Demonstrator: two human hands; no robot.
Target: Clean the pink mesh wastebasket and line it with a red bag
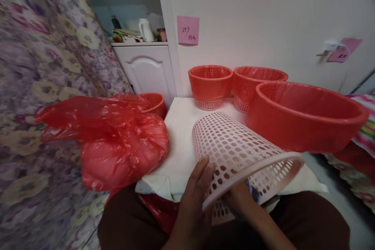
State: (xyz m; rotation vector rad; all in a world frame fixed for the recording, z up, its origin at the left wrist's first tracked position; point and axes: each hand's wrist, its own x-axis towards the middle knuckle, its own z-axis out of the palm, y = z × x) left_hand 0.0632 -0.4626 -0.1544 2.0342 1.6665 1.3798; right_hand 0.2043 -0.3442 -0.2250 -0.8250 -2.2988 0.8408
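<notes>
I have the white mesh basket [234, 152] lying tilted on its side over my lap, its open rim toward me and its base pointing away across the table [181, 133]. My left hand [193, 203] presses flat against the near rim on the left side of the basket, fingers [202, 172] stretched out along the lattice wall, not curled around anything. My right hand [241, 201] sits under the basket's rim, partly hidden by the mesh; it seems to grip the rim's lower edge, but I cannot tell exactly how its fingers close.

Left of the basket a bundle of crumpled red plastic bags [117, 140] hangs off the table edge, with a red-lined basket [154, 103] just behind it. Beyond the white basket two more baskets lined in red [210, 86] [258, 82] stand upright side by side against the wall. Right of the basket, very near the camera, is another red-lined rim [304, 117].

On the wall above those baskets a pink sticky note [188, 30] reads "293" with a scrawl beneath that I cannot read. Farther right a second pink note [344, 49] has writing too small to make out.
</notes>
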